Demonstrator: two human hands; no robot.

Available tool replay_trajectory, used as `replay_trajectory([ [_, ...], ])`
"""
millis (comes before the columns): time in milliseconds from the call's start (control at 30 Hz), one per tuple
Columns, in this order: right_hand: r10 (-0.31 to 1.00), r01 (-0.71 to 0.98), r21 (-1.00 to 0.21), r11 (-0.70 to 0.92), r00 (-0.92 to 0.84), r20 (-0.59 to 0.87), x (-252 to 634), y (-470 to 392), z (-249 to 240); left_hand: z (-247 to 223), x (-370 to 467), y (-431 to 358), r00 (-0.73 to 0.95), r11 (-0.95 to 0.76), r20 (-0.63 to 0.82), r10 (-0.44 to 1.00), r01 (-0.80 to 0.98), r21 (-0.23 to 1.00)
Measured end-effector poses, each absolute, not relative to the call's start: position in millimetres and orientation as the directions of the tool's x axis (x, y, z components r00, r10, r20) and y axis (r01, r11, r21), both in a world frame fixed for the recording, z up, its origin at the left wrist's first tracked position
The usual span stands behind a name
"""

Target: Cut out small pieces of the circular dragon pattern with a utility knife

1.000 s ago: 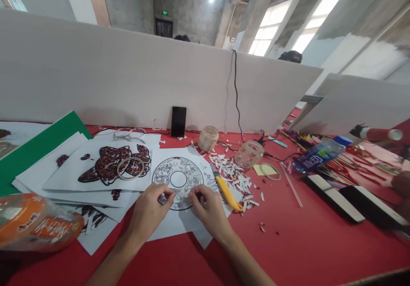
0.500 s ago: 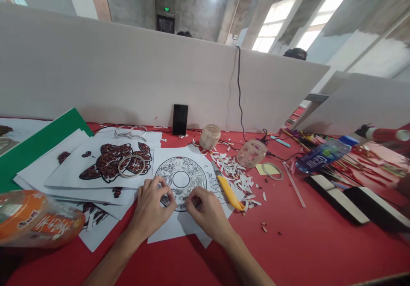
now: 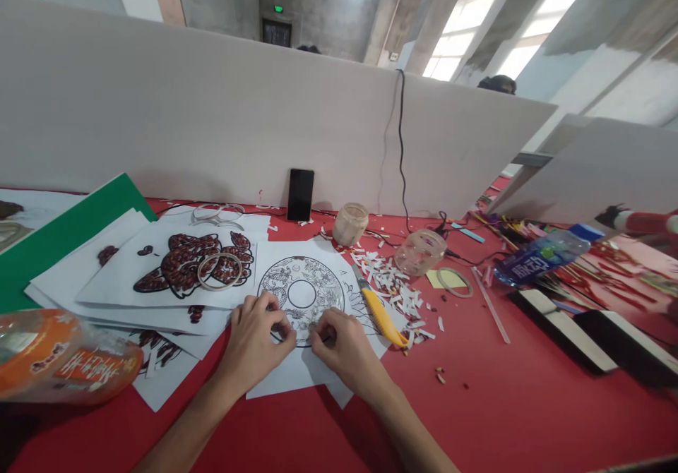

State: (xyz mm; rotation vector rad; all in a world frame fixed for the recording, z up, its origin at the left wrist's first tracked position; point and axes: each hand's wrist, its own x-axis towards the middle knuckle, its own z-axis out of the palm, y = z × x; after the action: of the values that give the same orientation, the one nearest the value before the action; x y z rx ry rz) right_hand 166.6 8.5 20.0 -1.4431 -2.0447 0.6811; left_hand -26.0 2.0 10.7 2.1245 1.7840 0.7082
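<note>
A sheet of white paper point(image 3: 286, 381) with a round black line drawing point(image 3: 301, 293) lies on the red table. At the drawing's lower left edge is my left hand point(image 3: 259, 339), its thumb and fingertips pressed together; anything between them is too small to see. My right hand point(image 3: 342, 349) rests at the lower right of the drawing with its fingers curled into a pinch, and what it holds is hidden. A yellow cutter knife point(image 3: 382, 316) lies just right of the paper beside a heap of white scraps point(image 3: 395, 282).
To the left are stacked papers with dark red patterns point(image 3: 188, 265), a green board point(image 3: 79, 236) and an orange-labelled bottle point(image 3: 68, 360). Behind stand a phone point(image 3: 300, 195) and two jars point(image 3: 350, 224). A blue-capped bottle point(image 3: 548, 254) and black-and-white blocks point(image 3: 564, 330) are right.
The view has shifted slightly, moving everything a little to the right. Both hands keep nearly the same pinched poses over the drawing.
</note>
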Motion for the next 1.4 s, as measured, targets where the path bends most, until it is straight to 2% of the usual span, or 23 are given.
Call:
replay_trajectory([
  [300,0.959,0.699,-0.665,0.263,-0.262,0.104,163,11,16,8,-24,4,0.091,-0.161,0.163,0.982,0.852,0.498],
  [533,0.96,0.634,-0.723,0.274,-0.227,0.165,168,9,19,11,-25,6,0.091,-0.15,0.138,0.986,0.842,0.518],
  [667,0.967,0.729,-0.635,0.254,-0.179,0.181,162,3,17,11,-27,6,0.1,-0.151,0.124,0.987,0.836,0.528],
  [800,0.951,0.78,-0.544,0.31,-0.246,0.188,161,-1,12,9,-30,7,0.118,-0.162,0.116,0.986,0.826,0.54],
  [1000,0.952,0.72,-0.624,0.305,-0.222,0.209,163,-3,12,11,-31,6,0.131,-0.166,0.103,0.986,0.827,0.537],
  [1100,0.956,0.641,-0.714,0.281,-0.124,0.265,168,1,16,12,-33,4,0.149,-0.182,0.104,0.983,0.819,0.544],
  [1233,0.897,0.598,-0.765,0.24,0.165,0.41,202,12,29,9,-39,2,0.227,-0.287,0.176,0.958,0.807,0.516],
  [1300,0.855,0.703,-0.686,0.187,0.228,0.466,229,17,33,7,-43,3,0.286,-0.369,0.241,0.928,0.807,0.462],
  [1400,0.895,0.924,-0.375,0.079,0.1,0.434,265,18,28,2,-44,3,0.382,-0.483,0.316,0.868,0.794,0.368],
])
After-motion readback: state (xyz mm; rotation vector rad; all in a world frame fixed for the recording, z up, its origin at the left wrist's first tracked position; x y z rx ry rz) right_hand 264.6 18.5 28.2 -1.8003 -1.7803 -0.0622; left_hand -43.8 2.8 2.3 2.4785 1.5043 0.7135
